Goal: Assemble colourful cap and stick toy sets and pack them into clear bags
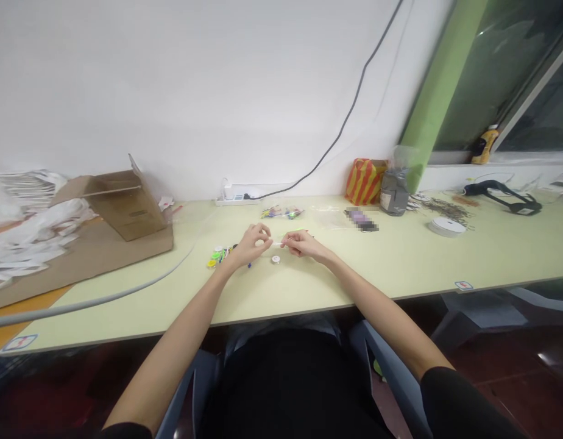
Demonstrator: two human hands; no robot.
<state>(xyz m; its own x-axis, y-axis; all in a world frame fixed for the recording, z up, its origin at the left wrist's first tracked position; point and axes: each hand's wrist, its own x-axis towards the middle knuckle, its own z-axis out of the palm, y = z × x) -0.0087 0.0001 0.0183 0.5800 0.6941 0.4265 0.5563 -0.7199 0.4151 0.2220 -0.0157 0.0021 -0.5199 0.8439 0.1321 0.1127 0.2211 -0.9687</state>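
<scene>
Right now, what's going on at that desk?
The left hand and right hand pinch a small white item, too small to identify, above a pale green desk. A small round white piece lies just below them, and a cluster of colourful small parts sits by the left hand.

The pale green worktop [400, 268] runs across the frame. Near its centre lie a small white disc [275, 259] and, just left of it, a cluster of bright plastic pieces [220, 256]. A cardboard box [126, 207] sits on a brown cardboard sheet [80, 256] at left, and a grey tube [103, 297] curves past it. Along the back stand a power strip [231, 198], a striped orange bag [364, 182] and a grey jar [393, 192]. A white tape roll [446, 227] lies at right.
</scene>
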